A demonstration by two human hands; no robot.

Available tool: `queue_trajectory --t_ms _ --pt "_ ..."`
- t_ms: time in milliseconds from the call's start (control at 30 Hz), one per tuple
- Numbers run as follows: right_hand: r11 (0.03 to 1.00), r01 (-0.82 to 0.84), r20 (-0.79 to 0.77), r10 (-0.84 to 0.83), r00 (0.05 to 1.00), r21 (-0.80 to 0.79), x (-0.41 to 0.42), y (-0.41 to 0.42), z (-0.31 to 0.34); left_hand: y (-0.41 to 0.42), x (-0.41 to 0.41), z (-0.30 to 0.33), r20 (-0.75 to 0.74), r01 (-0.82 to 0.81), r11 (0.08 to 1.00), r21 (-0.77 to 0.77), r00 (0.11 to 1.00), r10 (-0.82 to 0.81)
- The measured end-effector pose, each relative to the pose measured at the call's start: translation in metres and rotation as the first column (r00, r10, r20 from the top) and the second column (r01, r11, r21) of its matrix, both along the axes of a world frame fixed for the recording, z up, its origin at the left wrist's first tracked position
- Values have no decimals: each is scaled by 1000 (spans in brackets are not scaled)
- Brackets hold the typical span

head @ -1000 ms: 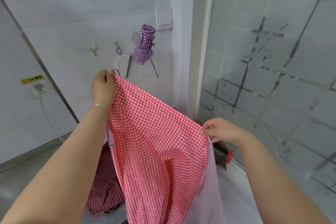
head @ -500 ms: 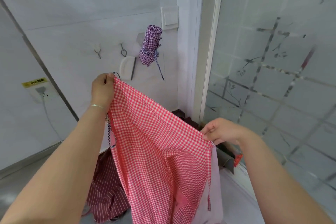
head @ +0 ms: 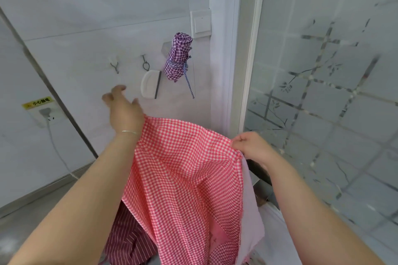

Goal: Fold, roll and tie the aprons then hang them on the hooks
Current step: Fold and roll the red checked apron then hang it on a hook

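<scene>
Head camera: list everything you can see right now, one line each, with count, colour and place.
red gingham apron: 1, red and white check, held up at centre, draped over the left wrist.
purple rolled apron: 1, purple and white check, rolled and tied, hanging on the wall.
striped apron: 1, dark red with white stripes, low behind the gingham one.
wall hooks: 2 bare, metal, on the wall left of the purple roll.
scraper: 1, white, on the wall below the hooks.
light switch: 1, white, above the purple roll.
power socket: 1, grey plug and white cable, left wall, under a yellow label.
glass door: 1, frosted, right.
left hand: open, fingers spread, raised toward the wall.
right hand: pinches the gingham apron's right edge.
</scene>
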State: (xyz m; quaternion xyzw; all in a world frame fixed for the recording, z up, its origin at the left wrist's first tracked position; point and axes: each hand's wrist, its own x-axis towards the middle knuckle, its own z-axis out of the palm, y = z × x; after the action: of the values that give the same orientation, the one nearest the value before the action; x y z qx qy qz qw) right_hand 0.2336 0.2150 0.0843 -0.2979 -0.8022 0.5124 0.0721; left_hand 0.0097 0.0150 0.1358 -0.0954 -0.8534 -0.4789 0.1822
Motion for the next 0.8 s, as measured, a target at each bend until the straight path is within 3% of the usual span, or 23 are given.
queue_trajectory --t_ms 67,100,133,200,267,400,567,800 --pt "1000 -27 -54 27 998 9 -10 -11 9 24 35 8 -129 251 948 -195 952 -278" --pt "999 -49 -72 50 996 15 -14 -16 14 36 55 9 -102 422 837 -348 871 -481" --pt "997 -77 -84 78 993 25 -17 -20 19 46 72 7 -2 577 657 -485 751 -660" --pt "991 -125 -103 128 986 36 -20 -26 26 57 89 3 268 749 312 -584 541 -797" --pt "990 -138 -121 139 983 15 -17 -26 30 57 90 5 425 822 185 -538 455 -783" --pt "984 -167 -121 159 980 -60 -8 -23 29 58 86 6 464 800 142 -583 472 -750" --pt "914 -296 -102 278 955 -278 7 -19 27 62 88 4 447 792 132 -596 464 -765" --pt "871 -402 35 429 903 -282 21 -8 30 62 98 -7 401 828 185 -529 436 -806"
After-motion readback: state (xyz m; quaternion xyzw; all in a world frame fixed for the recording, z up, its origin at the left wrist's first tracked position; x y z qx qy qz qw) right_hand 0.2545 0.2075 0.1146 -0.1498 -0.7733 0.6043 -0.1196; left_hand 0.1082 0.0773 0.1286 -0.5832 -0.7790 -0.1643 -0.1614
